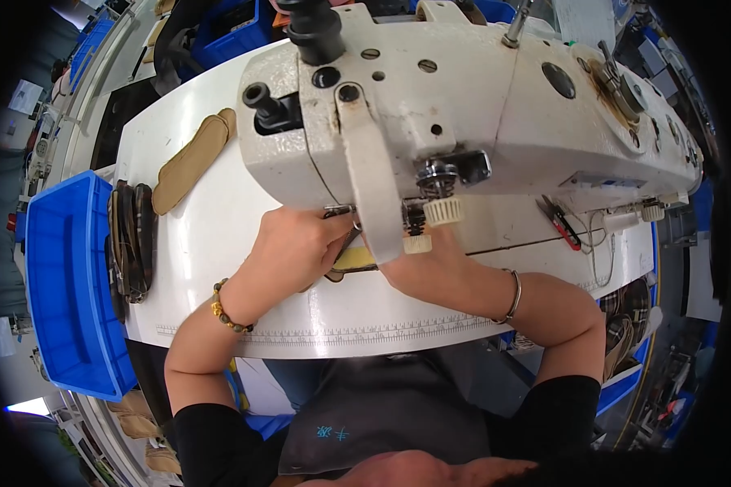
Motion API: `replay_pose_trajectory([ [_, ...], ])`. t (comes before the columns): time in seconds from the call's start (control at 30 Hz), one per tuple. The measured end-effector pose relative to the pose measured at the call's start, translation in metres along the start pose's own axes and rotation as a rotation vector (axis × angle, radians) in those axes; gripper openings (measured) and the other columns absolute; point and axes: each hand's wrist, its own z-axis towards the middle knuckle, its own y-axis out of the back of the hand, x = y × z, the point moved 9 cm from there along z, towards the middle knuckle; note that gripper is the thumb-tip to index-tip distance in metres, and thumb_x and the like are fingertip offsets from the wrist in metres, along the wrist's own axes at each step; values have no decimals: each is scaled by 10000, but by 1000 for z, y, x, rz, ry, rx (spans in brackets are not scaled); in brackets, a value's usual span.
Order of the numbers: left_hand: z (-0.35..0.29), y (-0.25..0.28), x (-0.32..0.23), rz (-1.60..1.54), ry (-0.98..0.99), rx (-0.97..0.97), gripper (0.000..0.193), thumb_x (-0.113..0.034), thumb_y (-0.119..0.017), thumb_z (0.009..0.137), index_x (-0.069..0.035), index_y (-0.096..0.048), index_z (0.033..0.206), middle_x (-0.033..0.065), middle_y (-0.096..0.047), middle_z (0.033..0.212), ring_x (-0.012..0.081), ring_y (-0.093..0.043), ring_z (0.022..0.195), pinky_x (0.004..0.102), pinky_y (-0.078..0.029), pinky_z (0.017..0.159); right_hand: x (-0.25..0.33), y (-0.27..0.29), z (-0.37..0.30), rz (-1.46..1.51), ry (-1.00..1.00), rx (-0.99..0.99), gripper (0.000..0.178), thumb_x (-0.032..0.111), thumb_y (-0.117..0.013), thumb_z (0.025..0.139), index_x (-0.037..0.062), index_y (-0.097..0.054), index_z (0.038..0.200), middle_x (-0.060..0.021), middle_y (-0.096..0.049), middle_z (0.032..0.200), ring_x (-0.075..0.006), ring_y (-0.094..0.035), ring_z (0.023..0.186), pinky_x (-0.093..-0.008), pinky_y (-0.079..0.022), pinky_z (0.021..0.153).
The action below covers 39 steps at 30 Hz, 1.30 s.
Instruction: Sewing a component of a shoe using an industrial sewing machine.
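A white sewing machine (398, 97) spans the upper middle of the white table (244, 325). Beneath its head lies a flat piece with a yellow top (353, 260) and a brown edge, mostly covered by my hands. My left hand (288, 247) is closed on the piece's left side, fingers bent in beside the needle area. On the other side my right hand (422, 268) reaches under the machine head and touches the piece. The machine's pale lever and white knobs hide its fingers. Where the needle meets the piece cannot be seen.
Tan sole-shaped pieces (191, 166) lie on the left of the table, near a stack of plaid pieces (130, 239). Beyond the left edge stands a blue bin (77, 284). Red-handled thread snips (560, 223) lie at right; more plaid pieces (625, 325) sit past the right edge.
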Motion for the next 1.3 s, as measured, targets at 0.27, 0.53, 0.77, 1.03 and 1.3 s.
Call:
replay_pose_trajectory([
  [0.27,2,-4,2,18,90,23,138,-112,-694,791,-89,-740,919,103,-652,726,309,-658,666,403,-525,572,-7,11,4,62,-21,-15,327,91,-639,770,-13,-677,1078,-53,-578,576,-237,-616,526,-380,-459,451],
  [0.53,3,-3,7,-69,179,25,126,-72,-675,796,-62,-739,904,151,-669,745,329,-670,709,400,-540,623,-9,13,3,94,-7,-72,308,78,-647,773,-21,-683,1063,-67,-534,530,-254,-585,473,-393,-446,419],
  [0.77,-12,-8,40,-643,400,130,264,41,-609,828,-43,-746,1038,151,-690,813,266,-696,743,345,-558,697,-5,-7,-4,91,-113,198,303,123,-635,817,13,-666,1097,-91,-594,600,-271,-626,536,-427,-483,479],
  [1.03,-16,4,19,-487,130,-44,192,-148,-752,843,-10,-733,975,184,-682,861,254,-682,707,347,-542,643,6,-3,-8,-86,54,316,335,72,-605,829,8,-614,1158,-58,-682,916,-233,-686,767,-367,-534,616],
  [1.3,-15,-8,69,-619,358,-316,396,-238,-829,791,11,-628,1024,110,-638,732,172,-619,614,293,-492,553,7,23,10,-161,62,180,327,225,-656,815,49,-657,1090,26,-521,733,-118,-571,619,-313,-468,447],
])
